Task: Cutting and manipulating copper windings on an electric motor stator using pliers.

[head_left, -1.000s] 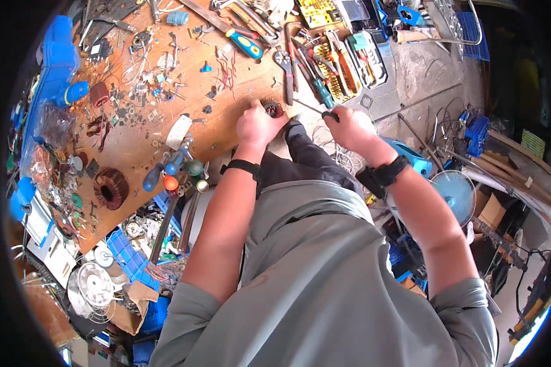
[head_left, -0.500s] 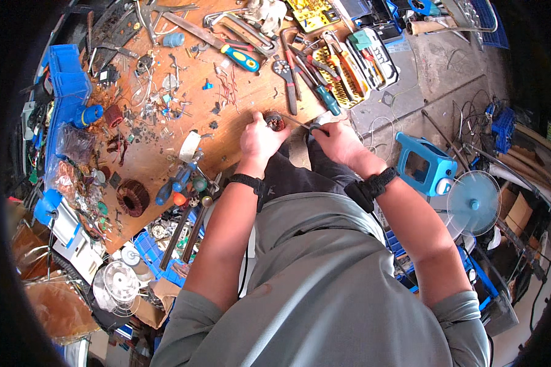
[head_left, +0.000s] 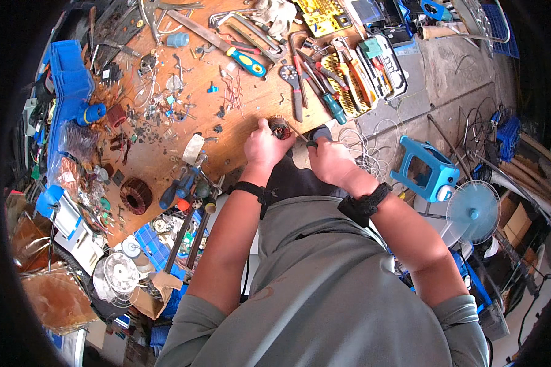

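At the table's near edge, my left hand (head_left: pixel 266 147) is closed on a small copper-wound motor part (head_left: pixel 278 125), a ring with dark windings, its thumb along the near side. To its right my right hand (head_left: pixel 333 162) grips the dark handle of a thin screwdriver (head_left: pixel 297 132), whose shank slants up-left to the part's right side; whether the tip touches it I cannot tell. A larger copper-wound ring (head_left: pixel 134 196) lies on the wooden table (head_left: pixel 239 98) to the left. Blue-handled screwdrivers (head_left: pixel 171 189) stand at the table's front edge.
Pliers and wrenches surround a yellow bit case (head_left: pixel 341 82) at the back right. A yellow-and-blue handled file (head_left: pixel 245 61) lies behind the hands. Scattered scraps, blue bins (head_left: pixel 67 79) at left. Right of me are loose cables, a blue plastic housing (head_left: pixel 428 168) and a fan (head_left: pixel 471 211).
Both hands and the motor part appear lower in the picture, along with some surroundings. My right hand has moved left, closer to the left hand, and the screwdriver's shank now reaches the part's side.
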`<state>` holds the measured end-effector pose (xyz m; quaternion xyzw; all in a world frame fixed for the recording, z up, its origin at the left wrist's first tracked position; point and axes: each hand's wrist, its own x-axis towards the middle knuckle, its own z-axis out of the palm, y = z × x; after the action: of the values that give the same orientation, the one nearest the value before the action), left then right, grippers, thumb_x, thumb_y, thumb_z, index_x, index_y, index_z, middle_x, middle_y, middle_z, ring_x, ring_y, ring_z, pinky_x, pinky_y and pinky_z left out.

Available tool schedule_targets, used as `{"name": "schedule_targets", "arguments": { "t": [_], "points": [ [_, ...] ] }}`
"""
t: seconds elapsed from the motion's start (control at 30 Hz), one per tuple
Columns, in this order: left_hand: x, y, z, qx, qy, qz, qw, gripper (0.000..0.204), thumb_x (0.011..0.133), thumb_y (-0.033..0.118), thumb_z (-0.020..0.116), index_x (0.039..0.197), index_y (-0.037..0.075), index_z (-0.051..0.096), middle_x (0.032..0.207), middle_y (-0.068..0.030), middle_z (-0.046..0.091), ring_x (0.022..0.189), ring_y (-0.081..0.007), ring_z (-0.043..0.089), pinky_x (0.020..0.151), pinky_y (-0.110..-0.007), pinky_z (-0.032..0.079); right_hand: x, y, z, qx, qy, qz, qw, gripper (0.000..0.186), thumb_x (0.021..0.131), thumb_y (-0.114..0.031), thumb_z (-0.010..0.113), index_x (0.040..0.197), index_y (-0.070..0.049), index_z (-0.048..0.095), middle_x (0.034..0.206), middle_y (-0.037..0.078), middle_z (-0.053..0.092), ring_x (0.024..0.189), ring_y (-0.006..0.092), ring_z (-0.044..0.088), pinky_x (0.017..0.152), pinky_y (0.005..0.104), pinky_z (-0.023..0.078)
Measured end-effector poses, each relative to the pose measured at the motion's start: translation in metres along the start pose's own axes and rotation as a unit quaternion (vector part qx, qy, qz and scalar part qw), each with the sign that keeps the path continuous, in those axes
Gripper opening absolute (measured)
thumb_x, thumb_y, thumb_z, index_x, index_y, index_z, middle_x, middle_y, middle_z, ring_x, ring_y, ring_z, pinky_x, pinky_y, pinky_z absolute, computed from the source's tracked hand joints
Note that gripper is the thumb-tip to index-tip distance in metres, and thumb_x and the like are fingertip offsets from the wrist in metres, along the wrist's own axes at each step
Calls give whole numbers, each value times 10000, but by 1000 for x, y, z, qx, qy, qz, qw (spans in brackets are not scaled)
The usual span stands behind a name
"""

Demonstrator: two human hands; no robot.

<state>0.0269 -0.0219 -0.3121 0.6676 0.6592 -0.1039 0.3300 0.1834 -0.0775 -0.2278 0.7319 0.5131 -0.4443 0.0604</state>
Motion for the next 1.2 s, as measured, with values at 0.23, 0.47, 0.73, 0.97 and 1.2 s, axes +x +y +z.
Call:
{"name": "schedule_targets", "arguments": {
  "t": [0.23,0.47,0.73,0.97,1.2],
  "points": [
    [2,-3,3,-17,-12,-5,1000,771,647,609,785,1070,13,541,911,-239,718,893,-396,716,789,-471,581,1,-48,-26,-58,-92,57,992,311,940,-207,519,1026,36,692,1072,232,705,1040,352,697,877,432,566],
    [2,4,2,-27,-12,-20,999,776,642,612,791,1067,14,538,908,-233,721,891,-402,715,788,-470,583,11,-44,-14,-84,-116,15,990,341,906,-223,533,1123,13,652,1113,253,691,1039,386,694,864,450,567],
    [-4,4,-5,-25,-19,-23,999,806,650,604,778,1115,-9,539,986,-251,715,935,-402,709,834,-482,574,20,-43,-16,-95,-168,19,981,306,885,-182,554,1091,-55,741,1134,184,714,1074,340,692,902,434,558],
    [-6,-2,-6,-16,10,-13,1000,781,653,600,775,1089,-13,562,985,-253,714,939,-397,712,817,-475,579,2,-31,-21,10,-100,61,993,348,902,-198,487,1003,35,726,1058,265,698,1044,393,680,910,461,543],
    [-5,0,-10,-36,-21,-13,999,755,654,584,790,1079,4,559,954,-246,717,924,-393,715,810,-479,579,32,-10,8,-162,-83,-174,968,331,906,-174,481,969,42,723,916,241,717,857,376,718,768,466,574]
  ]
}}
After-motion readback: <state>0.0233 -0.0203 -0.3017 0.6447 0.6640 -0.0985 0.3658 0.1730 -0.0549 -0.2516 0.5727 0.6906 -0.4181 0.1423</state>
